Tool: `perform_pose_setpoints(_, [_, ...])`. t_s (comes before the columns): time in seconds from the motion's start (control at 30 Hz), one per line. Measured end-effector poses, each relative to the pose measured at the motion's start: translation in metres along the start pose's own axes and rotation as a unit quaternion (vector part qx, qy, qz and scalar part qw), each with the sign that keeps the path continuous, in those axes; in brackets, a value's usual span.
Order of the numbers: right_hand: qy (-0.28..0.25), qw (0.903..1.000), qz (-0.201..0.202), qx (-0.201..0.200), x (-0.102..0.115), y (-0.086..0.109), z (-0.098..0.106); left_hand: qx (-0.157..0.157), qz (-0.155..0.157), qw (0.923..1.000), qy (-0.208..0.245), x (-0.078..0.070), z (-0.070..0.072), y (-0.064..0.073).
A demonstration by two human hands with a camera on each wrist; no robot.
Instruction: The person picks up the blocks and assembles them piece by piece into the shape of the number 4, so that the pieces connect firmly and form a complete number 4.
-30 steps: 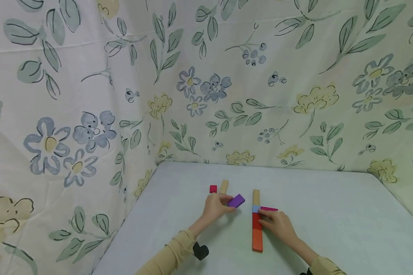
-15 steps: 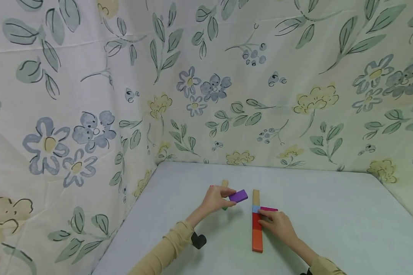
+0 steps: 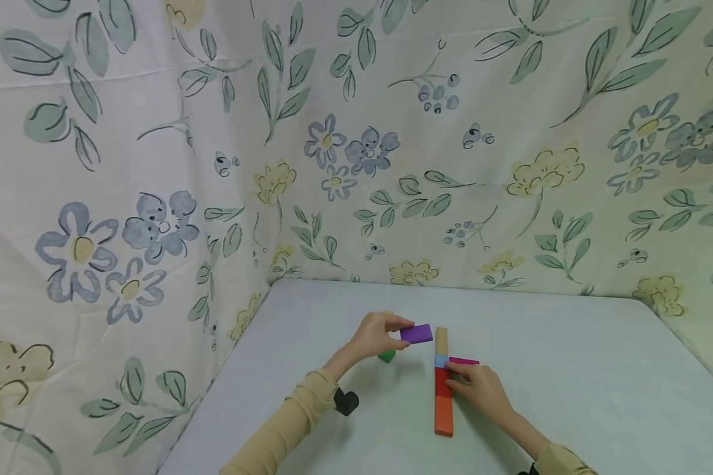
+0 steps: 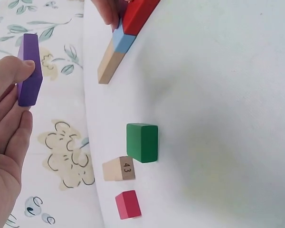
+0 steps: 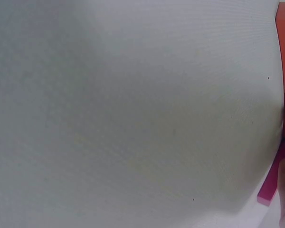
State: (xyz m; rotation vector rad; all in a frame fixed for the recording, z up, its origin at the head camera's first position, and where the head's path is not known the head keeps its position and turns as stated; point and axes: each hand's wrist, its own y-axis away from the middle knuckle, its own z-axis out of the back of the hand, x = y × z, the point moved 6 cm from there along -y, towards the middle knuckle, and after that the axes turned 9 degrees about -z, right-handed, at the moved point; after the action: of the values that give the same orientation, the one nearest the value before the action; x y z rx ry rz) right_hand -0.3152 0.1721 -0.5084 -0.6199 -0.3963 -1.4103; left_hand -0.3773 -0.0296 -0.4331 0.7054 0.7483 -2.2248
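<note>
My left hand (image 3: 373, 334) pinches a purple rectangular block (image 3: 416, 334) between thumb and fingers, raised above the table left of a row of blocks. From the far end, this row has a tan block (image 3: 442, 340), a light blue block (image 3: 441, 361), a red block (image 3: 443, 381) and an orange block (image 3: 443, 417). A magenta block (image 3: 465, 361) sticks out rightward beside the blue one. Against the row's right side rests my right hand (image 3: 484, 392), index fingertip by the blue block and thumb at the red one. The right wrist view catches only its edge.
In the left wrist view, a green block (image 4: 142, 143), a tan block marked 43 (image 4: 118, 168) and a pinkish-red block (image 4: 128, 204) stand on the white table (image 3: 570, 369). Floral cloth (image 3: 481, 165) hangs behind and at the left.
My left hand has moved right and away with the purple block, turning it nearly level, close to the row's far end. The green block has come into sight. My right hand stays put.
</note>
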Motion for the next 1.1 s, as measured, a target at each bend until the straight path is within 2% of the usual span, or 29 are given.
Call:
perform_pose_setpoints(0.2, [-0.002, 0.9999, -0.009, 0.005, -0.001, -0.001, -0.001, 0.009, 0.006, 0.9999, -0.005, 0.003, -0.006, -0.005])
perform_pose_setpoints(0.37, [-0.009, 0.9998, -0.018, 0.006, -0.002, -0.001, -0.001, 0.017, 0.012, 0.9997, -0.01, 0.008, -0.016, -0.006])
perform_pose_setpoints(0.67, [-0.007, 0.9998, -0.019, 0.006, -0.002, -0.001, -0.002, 0.025, 0.011, 0.9996, -0.007, 0.016, -0.03, -0.005])
perform_pose_setpoints(0.9, [-0.008, 0.9999, -0.006, -0.008, 0.0, 0.001, 0.0, 0.038, 0.01, 0.9988, -0.028, 0.021, -0.038, -0.007])
perform_pose_setpoints(1.1, [-0.008, 0.9999, -0.009, -0.001, 0.001, 0.001, 0.0, 0.05, 0.001, 0.9978, -0.044, 0.023, -0.042, -0.008])
